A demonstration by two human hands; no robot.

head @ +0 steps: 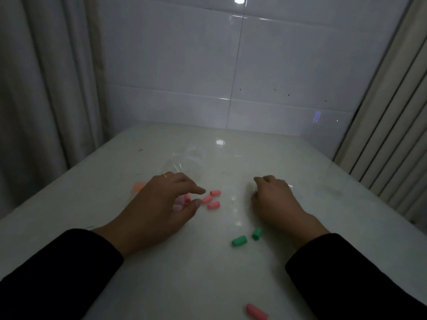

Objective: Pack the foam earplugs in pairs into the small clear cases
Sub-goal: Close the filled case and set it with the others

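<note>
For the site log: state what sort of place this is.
Probably a home room, not a workshop: a glossy white table pushed against a wall of large white tiles, with curtains hanging on both sides. The light is dim.

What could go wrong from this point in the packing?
The left hand reaches among loose pink earplugs; a nudge could roll them across the glossy table. One pink earplug lies near the front edge and might drop off. Dim light hides whatever clear item the right hand covers.
</note>
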